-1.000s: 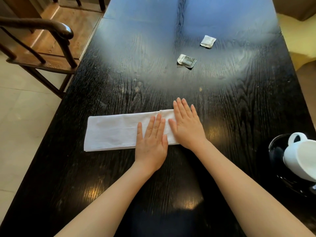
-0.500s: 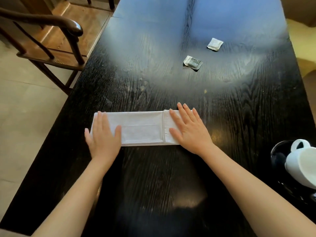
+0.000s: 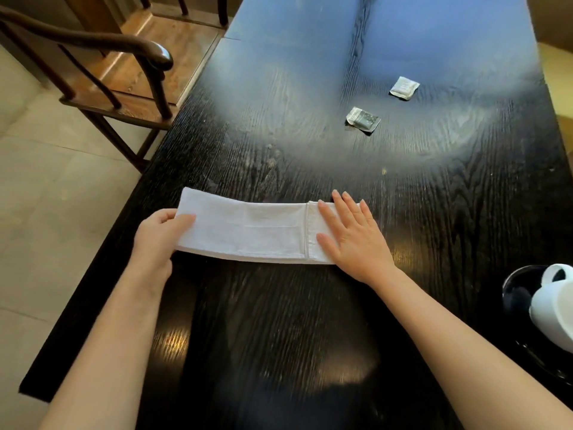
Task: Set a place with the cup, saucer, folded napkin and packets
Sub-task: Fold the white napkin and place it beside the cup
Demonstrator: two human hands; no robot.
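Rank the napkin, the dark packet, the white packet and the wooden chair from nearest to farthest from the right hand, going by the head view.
1. Napkin: under the right hand, touching it.
2. Dark packet: ahead, mid-table.
3. White packet: beyond it, slightly right.
4. Wooden chair: off the table, far left.

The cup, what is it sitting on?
The white cup lies tilted on a dark saucer at the table's right edge. Only the saucer's rim shows; the part beneath the cup is covered, and both run out of the picture.
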